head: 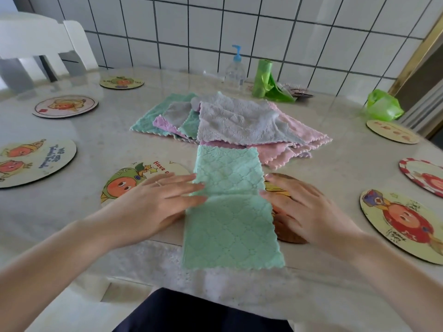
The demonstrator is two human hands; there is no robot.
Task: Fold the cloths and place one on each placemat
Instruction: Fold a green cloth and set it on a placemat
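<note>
Both hands lie flat with straight fingers, left hand [155,200] and right hand [309,209] pressing opposite long edges of the green cloth [230,212]; its long axis runs straight away from the person, between 2 placemats on the table [107,130], both hands equally near

The placemat [124,183] beside the green cloth reads "Have".

Mint-green diamond-quilted cloth [230,207]; cartoon-printed placemats [36,161]
</note>
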